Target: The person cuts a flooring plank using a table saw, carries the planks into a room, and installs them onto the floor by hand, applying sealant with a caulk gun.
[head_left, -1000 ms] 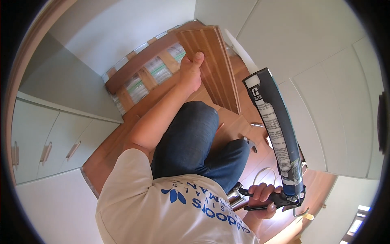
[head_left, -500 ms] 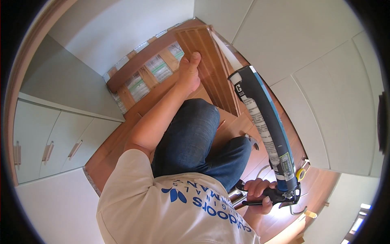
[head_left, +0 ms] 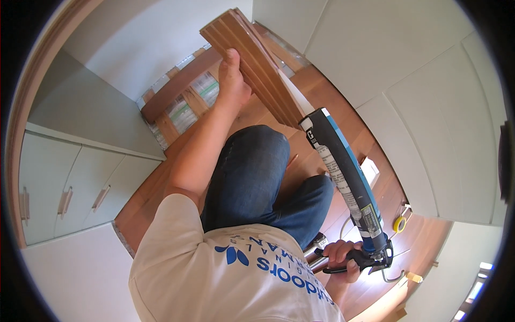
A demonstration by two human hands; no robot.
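Observation:
My left hand (head_left: 234, 81) grips a brown wooden floorboard (head_left: 264, 76) by its near side edge, thumb over the grooved face. The board is raised off the floor and tilted. In my right hand (head_left: 344, 261) is a caulking gun (head_left: 343, 163) loaded with a dark, blue and white tube, my fingers wrapped round its handle and trigger. Its white nozzle (head_left: 295, 92) points away from me along the board's right edge. Whether the tip touches the board cannot be made out.
Beyond my knees, wooden battens and silvery sheeting (head_left: 181, 114) show in the open floor, with a reddish-brown plank (head_left: 179, 86) across them. Cabinets (head_left: 80, 188) stand left, pale panels (head_left: 424, 123) right. A pencil (head_left: 292, 161) and yellow tape roll (head_left: 399, 224) lie on the floor.
My left hand has lifted the floorboard up and to the left, uncovering floor at the far right. The caulking gun's front end has dropped slightly nearer to me.

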